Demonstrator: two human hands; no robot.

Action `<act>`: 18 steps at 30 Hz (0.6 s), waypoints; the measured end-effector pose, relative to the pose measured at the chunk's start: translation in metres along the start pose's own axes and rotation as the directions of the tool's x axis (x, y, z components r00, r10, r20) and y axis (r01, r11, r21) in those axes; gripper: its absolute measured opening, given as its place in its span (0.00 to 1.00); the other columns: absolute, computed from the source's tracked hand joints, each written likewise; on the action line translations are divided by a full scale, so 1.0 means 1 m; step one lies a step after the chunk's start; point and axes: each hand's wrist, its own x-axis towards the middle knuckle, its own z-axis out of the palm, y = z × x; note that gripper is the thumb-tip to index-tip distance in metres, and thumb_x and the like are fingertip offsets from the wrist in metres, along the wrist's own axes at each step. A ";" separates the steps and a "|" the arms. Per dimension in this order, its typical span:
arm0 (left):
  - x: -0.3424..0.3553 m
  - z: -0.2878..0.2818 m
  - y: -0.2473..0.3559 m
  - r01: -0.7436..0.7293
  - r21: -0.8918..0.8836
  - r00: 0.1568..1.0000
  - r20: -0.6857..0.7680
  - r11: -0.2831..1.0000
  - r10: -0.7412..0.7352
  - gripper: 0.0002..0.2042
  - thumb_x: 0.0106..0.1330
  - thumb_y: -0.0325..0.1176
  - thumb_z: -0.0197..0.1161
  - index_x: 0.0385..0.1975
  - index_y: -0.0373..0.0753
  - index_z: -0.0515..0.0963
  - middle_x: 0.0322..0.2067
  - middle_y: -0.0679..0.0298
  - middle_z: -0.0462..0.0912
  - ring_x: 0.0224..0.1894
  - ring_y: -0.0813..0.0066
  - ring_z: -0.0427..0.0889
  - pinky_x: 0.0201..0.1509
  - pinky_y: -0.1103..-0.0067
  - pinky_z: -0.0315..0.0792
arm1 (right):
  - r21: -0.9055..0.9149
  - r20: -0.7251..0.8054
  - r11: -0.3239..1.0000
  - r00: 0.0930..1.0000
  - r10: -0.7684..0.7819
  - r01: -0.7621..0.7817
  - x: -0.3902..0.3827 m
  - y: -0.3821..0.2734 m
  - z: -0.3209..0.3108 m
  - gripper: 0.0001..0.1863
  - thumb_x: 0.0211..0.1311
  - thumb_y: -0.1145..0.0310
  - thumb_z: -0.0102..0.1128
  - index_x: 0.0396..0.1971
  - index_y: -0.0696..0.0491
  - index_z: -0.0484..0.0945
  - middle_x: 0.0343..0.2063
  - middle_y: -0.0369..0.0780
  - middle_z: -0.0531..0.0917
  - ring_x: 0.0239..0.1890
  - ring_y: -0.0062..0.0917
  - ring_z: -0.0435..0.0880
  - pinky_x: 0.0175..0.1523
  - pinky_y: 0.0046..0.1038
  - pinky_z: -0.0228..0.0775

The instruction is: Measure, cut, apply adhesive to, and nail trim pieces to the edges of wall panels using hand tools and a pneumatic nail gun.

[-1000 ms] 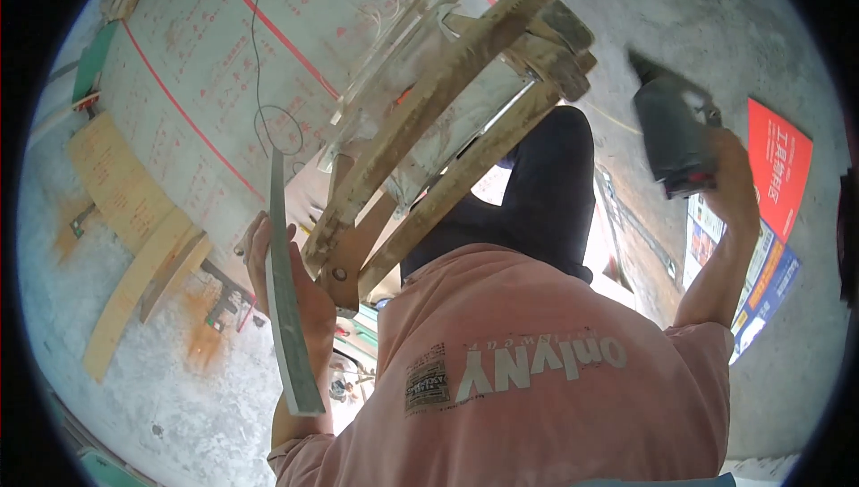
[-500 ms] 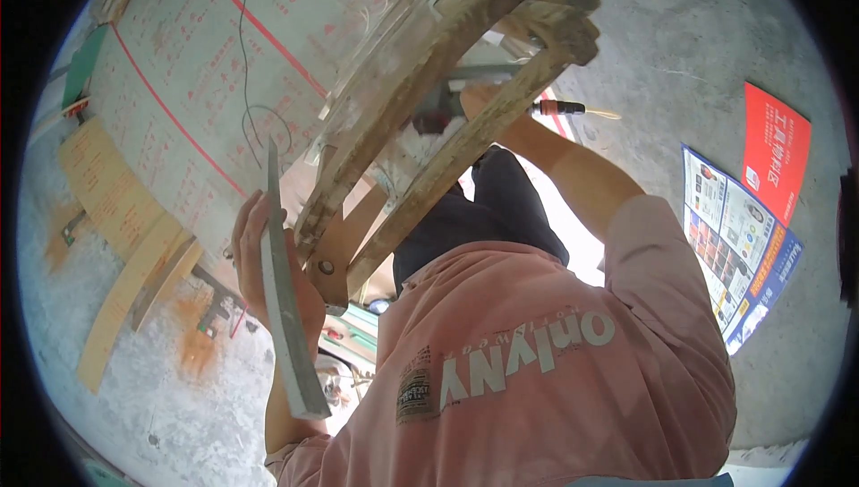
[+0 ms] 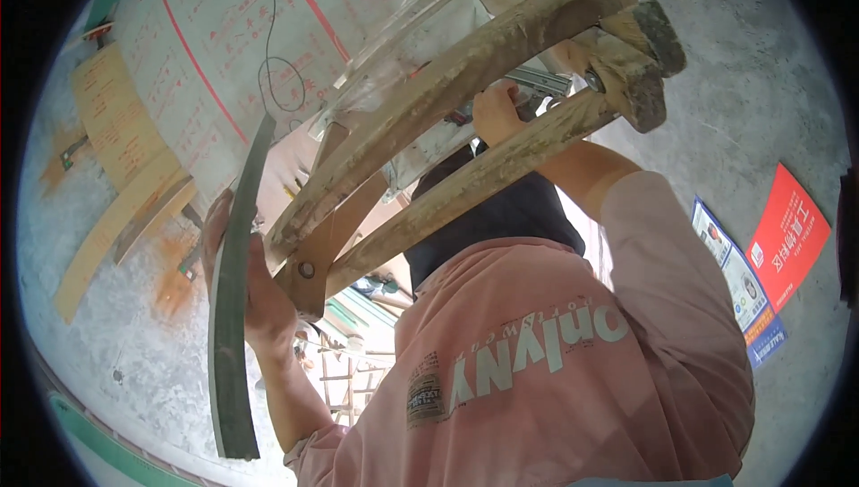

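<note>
My left hand [image 3: 268,303] is wrapped around a long, straight grey-green strip [image 3: 233,326], which stands nearly upright in the view. Beside that hand is a worn wooden frame [image 3: 465,192] with two long bars, bolted joints and thick, plaster-stained ends. My right hand [image 3: 498,113] is beyond the frame's nearer bar, its fingers curled, and whatever it holds is hidden. Close to those fingers lies a grey metal rail [image 3: 544,81].
Pale green sheeting with red lines [image 3: 224,48] spreads across the far left, with a thin dark wire [image 3: 268,62] over it. Tan boards [image 3: 125,129] lie at the left. A red sign [image 3: 792,234] and a blue poster [image 3: 734,277] are at the right.
The grey-green strip and my left hand have shifted left, and more of the strip's broad face shows. My right hand has come closer, and the orange-and-black piece near it is out of sight.
</note>
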 end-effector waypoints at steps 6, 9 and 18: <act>-0.005 -0.007 -0.003 -0.148 0.002 0.988 -0.031 0.989 0.148 0.17 0.76 0.29 0.50 0.59 0.26 0.70 0.58 0.50 0.75 0.51 0.60 0.83 0.54 0.68 0.78 | 0.018 -0.490 0.908 0.796 -0.356 0.417 0.008 -0.034 -0.014 0.10 0.59 0.65 0.58 0.27 0.50 0.87 0.25 0.37 0.87 0.31 0.36 0.87 0.34 0.46 0.72; -0.005 0.005 0.001 -0.097 -0.047 0.992 -0.082 0.994 0.093 0.17 0.76 0.32 0.51 0.57 0.26 0.72 0.58 0.50 0.75 0.50 0.59 0.83 0.55 0.67 0.77 | 0.074 -0.668 0.815 0.635 -0.387 0.575 0.023 -0.051 -0.036 0.10 0.58 0.65 0.59 0.23 0.48 0.88 0.23 0.35 0.87 0.31 0.34 0.88 0.33 0.44 0.74; -0.013 0.002 -0.002 -0.218 0.074 0.973 -0.053 0.973 0.222 0.16 0.74 0.29 0.55 0.57 0.27 0.73 0.56 0.52 0.77 0.47 0.63 0.83 0.54 0.70 0.78 | 0.238 -0.297 0.534 0.584 -0.755 0.811 0.070 -0.018 -0.099 0.14 0.60 0.65 0.58 0.44 0.50 0.84 0.47 0.44 0.82 0.55 0.33 0.77 0.50 0.49 0.74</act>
